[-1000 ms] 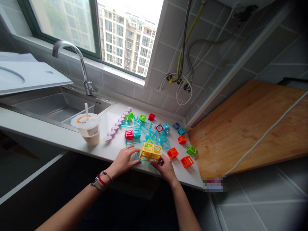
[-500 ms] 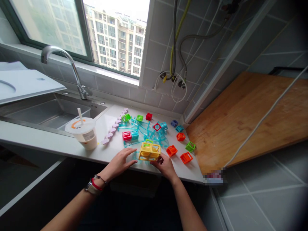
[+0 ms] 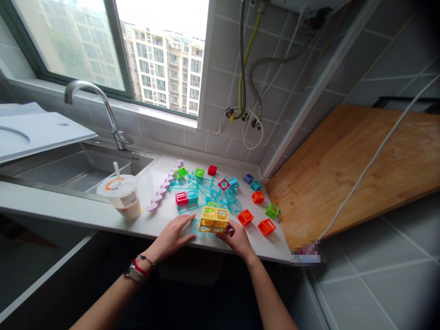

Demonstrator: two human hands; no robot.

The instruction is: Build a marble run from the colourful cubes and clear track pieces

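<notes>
My right hand (image 3: 236,237) grips a block of joined yellow toy cubes (image 3: 215,220) at its lower right corner, above the counter's front edge. A green cube (image 3: 212,206) shows just behind the yellow ones. To the left, my left hand (image 3: 178,231) has its fingers apart and holds nothing, with a small gap to the yellow cubes. Clear blue track pieces (image 3: 206,185) spread over the counter behind both hands. A red cube (image 3: 181,198) and a light blue cube (image 3: 193,196) sit side by side beyond my left hand.
On the counter's left stand a lidded drink cup with a straw (image 3: 125,201) and a row of pale purple pieces (image 3: 161,190). Orange cubes (image 3: 266,227) lie at right, near a leaning wooden board (image 3: 343,169). The sink (image 3: 75,160) and faucet (image 3: 106,105) are far left.
The view has shifted slightly, so the scene sits a little lower. My right hand still grips the yellow cubes, and my left hand stays open beside them.
</notes>
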